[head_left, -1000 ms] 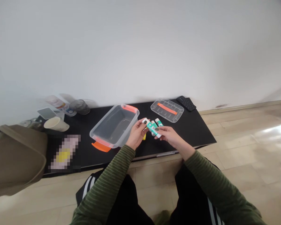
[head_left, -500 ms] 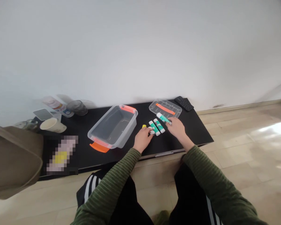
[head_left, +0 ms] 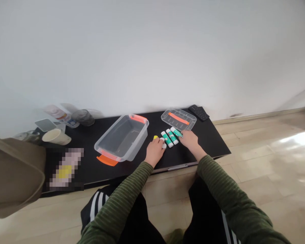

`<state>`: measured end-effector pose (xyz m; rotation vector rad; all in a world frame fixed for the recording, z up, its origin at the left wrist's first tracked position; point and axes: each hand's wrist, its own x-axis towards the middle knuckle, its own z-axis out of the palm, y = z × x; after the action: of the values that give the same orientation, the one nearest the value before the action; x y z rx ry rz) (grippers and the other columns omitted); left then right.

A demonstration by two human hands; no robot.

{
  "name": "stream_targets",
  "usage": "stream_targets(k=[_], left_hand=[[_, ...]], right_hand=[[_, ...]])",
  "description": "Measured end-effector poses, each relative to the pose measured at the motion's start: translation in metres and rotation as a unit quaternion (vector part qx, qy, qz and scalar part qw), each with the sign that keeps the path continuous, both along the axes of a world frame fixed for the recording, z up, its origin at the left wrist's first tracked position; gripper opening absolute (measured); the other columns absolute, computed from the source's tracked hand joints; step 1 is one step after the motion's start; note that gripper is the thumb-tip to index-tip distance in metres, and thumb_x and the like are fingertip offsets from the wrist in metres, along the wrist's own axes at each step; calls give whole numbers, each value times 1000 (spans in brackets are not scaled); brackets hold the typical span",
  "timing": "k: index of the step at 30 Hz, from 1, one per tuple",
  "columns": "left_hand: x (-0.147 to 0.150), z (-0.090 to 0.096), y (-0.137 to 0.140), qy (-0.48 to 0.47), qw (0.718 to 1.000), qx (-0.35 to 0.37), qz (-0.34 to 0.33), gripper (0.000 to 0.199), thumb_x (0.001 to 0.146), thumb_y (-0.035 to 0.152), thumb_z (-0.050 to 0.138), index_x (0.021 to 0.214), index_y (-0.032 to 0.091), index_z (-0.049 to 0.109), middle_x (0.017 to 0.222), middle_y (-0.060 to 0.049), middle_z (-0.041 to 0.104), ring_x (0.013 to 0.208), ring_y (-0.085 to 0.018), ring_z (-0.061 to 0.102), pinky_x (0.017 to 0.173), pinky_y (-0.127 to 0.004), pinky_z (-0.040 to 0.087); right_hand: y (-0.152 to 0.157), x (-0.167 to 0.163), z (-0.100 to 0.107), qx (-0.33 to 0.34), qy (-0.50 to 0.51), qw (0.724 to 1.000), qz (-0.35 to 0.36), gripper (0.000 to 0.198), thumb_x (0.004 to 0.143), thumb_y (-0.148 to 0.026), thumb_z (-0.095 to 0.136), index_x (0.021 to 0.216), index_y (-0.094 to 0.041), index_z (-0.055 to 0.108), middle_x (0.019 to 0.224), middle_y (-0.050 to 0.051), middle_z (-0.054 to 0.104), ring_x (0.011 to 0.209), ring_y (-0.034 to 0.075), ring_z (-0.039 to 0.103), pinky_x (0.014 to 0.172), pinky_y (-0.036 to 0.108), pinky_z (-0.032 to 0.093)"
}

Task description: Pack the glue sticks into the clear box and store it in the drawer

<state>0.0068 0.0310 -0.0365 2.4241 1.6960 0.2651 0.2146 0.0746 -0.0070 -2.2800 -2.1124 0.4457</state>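
Green and white cover the rightmost tube point(head_left: 176, 131), and its near end is held by the right hand point(head_left: 189, 139), fingers closed around it. Whether it's fully resting on the surface can't be told, honestly. It's pointed away from that grip, toward the back left corner of the table point(head_left: 207, 140). Right next to it, the middle tube point(head_left: 172, 136) and the left tube point(head_left: 167, 139) are laid side by side, long axes running roughly along with the right edge; the held one is turned a bit flatter.

Left hand point(head_left: 154, 150) is nearer the left tube and is lowered over something white point(head_left: 164, 145) and a yellow piece point(head_left: 155, 137). Those are mostly covered, so whether anything's actually pinched there can't be made out.

As for clutter: the clear lid point(head_left: 179, 118) is set just behind the held tube, toward the back edge, so that side's pretty crowded. Left of the left hand, the open plastic box point(head_left: 138, 145) is parked across the middle. Way over toward the left edge, a paper cup point(head_left: 56, 136) is tipped over.
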Motion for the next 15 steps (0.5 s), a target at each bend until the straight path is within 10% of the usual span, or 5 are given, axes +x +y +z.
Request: stream_targets(k=[15], left_hand=[[0, -1, -4, -19, 1000, 17, 2, 17, 83, 22, 65, 99, 19, 58, 105, -10, 58, 107, -29, 55, 86, -40, 42]], right_hand=[[-3, -21, -6, 95, 21, 991, 88, 22, 96, -29, 52, 110, -22, 67, 114, 11, 67, 113, 24, 54, 86, 31, 46]])
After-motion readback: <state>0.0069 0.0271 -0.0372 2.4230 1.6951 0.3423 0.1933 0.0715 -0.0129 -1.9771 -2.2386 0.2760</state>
